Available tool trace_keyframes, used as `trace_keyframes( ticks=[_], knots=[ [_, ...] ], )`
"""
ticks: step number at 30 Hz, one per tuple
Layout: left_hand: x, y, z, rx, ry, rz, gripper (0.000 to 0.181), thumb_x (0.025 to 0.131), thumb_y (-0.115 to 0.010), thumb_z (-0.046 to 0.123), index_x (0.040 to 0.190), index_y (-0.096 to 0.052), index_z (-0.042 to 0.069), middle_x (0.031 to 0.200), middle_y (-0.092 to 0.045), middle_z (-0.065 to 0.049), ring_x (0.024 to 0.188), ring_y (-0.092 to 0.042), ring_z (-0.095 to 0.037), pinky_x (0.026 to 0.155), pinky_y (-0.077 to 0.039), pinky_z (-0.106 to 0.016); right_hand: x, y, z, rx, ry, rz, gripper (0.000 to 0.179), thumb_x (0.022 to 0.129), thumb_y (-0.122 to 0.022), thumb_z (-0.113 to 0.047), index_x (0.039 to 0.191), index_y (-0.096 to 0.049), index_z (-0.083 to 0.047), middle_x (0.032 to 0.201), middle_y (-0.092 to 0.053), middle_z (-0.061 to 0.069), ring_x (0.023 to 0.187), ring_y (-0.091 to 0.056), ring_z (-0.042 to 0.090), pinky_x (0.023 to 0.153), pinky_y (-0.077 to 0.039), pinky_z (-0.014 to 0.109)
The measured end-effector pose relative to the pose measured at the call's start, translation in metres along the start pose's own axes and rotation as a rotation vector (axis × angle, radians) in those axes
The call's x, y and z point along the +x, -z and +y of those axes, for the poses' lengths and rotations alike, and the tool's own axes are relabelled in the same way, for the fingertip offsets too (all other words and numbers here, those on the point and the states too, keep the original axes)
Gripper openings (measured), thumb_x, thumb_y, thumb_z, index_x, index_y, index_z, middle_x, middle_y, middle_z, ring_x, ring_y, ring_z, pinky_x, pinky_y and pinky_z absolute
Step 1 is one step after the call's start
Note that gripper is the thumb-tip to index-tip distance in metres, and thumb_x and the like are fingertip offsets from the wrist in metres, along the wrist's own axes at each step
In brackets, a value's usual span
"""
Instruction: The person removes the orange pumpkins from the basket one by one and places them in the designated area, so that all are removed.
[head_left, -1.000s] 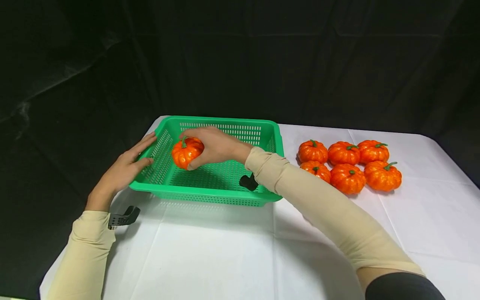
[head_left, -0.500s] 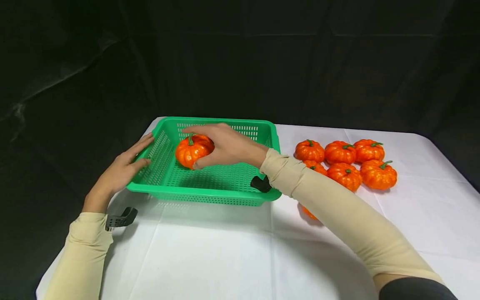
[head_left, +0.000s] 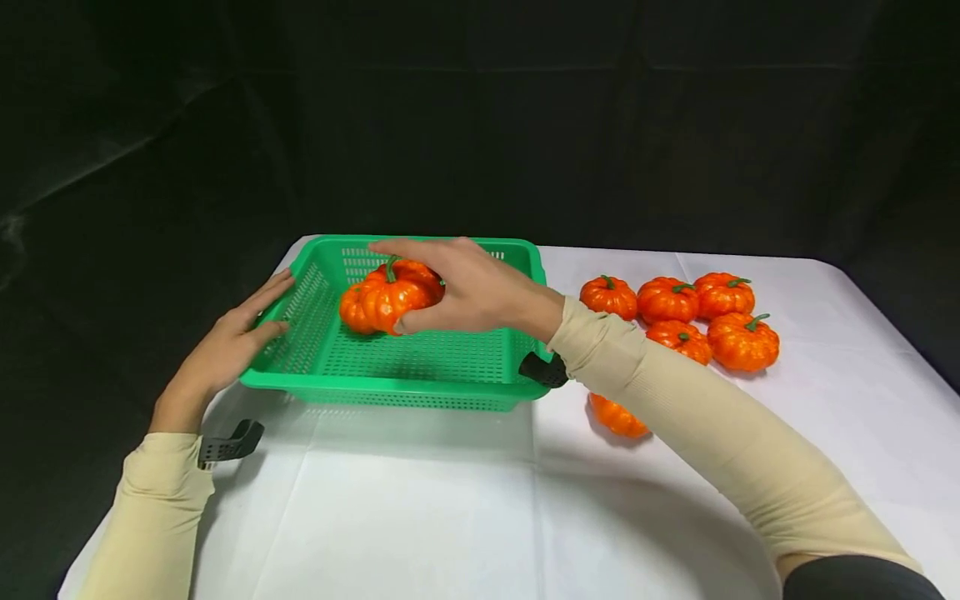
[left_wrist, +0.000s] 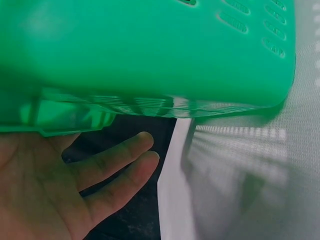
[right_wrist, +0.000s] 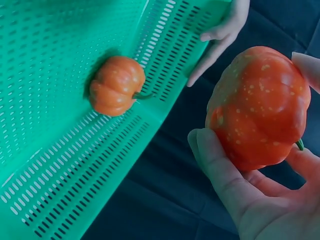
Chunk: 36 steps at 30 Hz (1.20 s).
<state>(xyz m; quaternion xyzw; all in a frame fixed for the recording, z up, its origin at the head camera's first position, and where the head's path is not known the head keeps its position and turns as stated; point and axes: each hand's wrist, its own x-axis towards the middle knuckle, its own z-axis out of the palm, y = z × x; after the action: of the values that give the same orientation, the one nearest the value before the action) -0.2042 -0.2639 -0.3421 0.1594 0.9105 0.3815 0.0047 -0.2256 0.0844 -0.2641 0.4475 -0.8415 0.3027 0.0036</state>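
My right hand (head_left: 474,287) holds a small orange pumpkin (head_left: 397,300) with a green stem above the green slotted basket (head_left: 405,387). Thumb and fingers curl round the pumpkin's sides, as the right wrist view shows. Inside the basket, at its far left corner, lies another orange pumpkin (right_wrist: 117,85), partly hidden behind the held one in the head view. My left hand (head_left: 228,343) rests at the basket's left rim with its fingers straight. The left wrist view shows its palm (left_wrist: 35,190) beside the basket's outer wall.
On the white cloth (head_left: 420,500), right of the basket, several more pumpkins stand grouped, one of them at the back right (head_left: 724,295). A separate pumpkin (head_left: 617,416) sits nearer, partly behind my right sleeve. A black curtain (head_left: 480,125) hangs behind the table.
My right hand has drawn a little up and to the right with its pumpkin, uncovering the one in the basket's corner. The left hand stays at the rim. The view has shifted slightly.
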Motion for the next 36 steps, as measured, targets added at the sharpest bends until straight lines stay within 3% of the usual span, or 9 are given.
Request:
trace_keyframes(
  ticks=[9, 15, 28, 36],
  knots=[
    [-0.001, 0.0, -0.002, 0.001, 0.006, -0.004, 0.064, 0.108, -0.047, 0.014, 0.167, -0.024, 0.013, 0.173, -0.012, -0.007, 0.155, -0.01, -0.043, 0.114, -0.011, -0.075, -0.026, 0.003, -0.005, -0.02, 0.061, 0.069, 0.073, 0.092, -0.079, -0.035, 0.156, -0.05, -0.018, 0.145, -0.06, 0.001, 0.127, -0.056, 0.013, 0.097, -0.05, 0.028],
    [-0.001, -0.001, -0.003, 0.003, 0.007, 0.004, 0.064, 0.107, -0.048, 0.012, 0.167, -0.024, 0.012, 0.173, -0.011, -0.008, 0.154, -0.012, -0.045, 0.113, -0.014, -0.076, -0.039, 0.005, -0.004, -0.012, 0.097, 0.118, 0.069, 0.092, -0.076, -0.029, 0.155, -0.052, -0.013, 0.143, -0.062, 0.003, 0.124, -0.059, 0.015, 0.095, -0.053, 0.029],
    [-0.002, -0.001, 0.0, -0.019, 0.038, -0.006, 0.064, 0.108, -0.047, 0.014, 0.167, -0.022, 0.015, 0.174, -0.01, -0.005, 0.154, -0.01, -0.045, 0.112, -0.013, -0.077, -0.062, 0.017, -0.001, 0.033, 0.05, 0.157, 0.066, 0.094, -0.074, -0.024, 0.155, -0.052, -0.017, 0.138, -0.062, 0.0, 0.115, -0.057, 0.014, 0.08, -0.058, 0.031],
    [-0.001, -0.001, 0.0, -0.015, 0.034, -0.002, 0.065, 0.108, -0.047, 0.013, 0.167, -0.023, 0.015, 0.173, -0.009, -0.007, 0.154, -0.01, -0.047, 0.112, -0.011, -0.078, -0.085, 0.026, 0.0, -0.006, 0.016, 0.182, 0.069, 0.098, -0.073, -0.032, 0.16, -0.045, -0.025, 0.142, -0.058, 0.0, 0.118, -0.055, 0.013, 0.083, -0.056, 0.033]
  ],
)
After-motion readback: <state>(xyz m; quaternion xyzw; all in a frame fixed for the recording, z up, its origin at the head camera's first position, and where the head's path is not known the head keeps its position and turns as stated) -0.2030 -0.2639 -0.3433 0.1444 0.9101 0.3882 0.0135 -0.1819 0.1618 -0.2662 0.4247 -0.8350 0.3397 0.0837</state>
